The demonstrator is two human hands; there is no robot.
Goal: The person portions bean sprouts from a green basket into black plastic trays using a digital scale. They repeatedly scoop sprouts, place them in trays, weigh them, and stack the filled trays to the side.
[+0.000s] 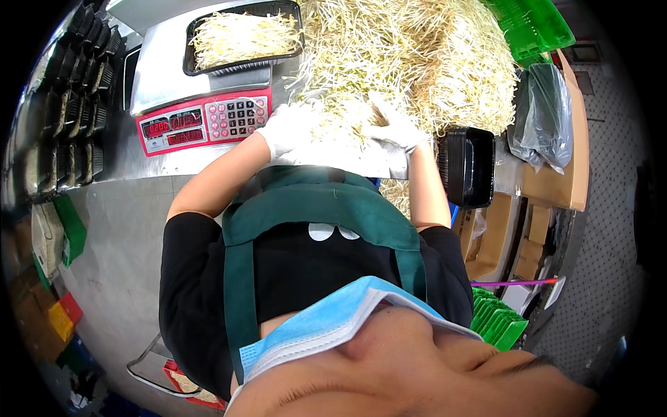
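A large heap of bean sprouts spreads over the metal worktop in front of me. My left hand, in a white glove, lies at the near left edge of the heap. Glare washes out its fingers, so I cannot tell how they are bent. Also gloved in white, my right hand touches the sprouts from the right, its thumb apart from its outstretched fingers. Loose sprouts lie between the two hands. Left of the heap, a black plastic tray full of sprouts rests on the plate of a red digital scale with a lit display.
Nested black trays stand right of my right hand. Beyond them are a grey plastic bag and a cardboard box. A green crate is at the far right. Stacked black trays fill the left side.
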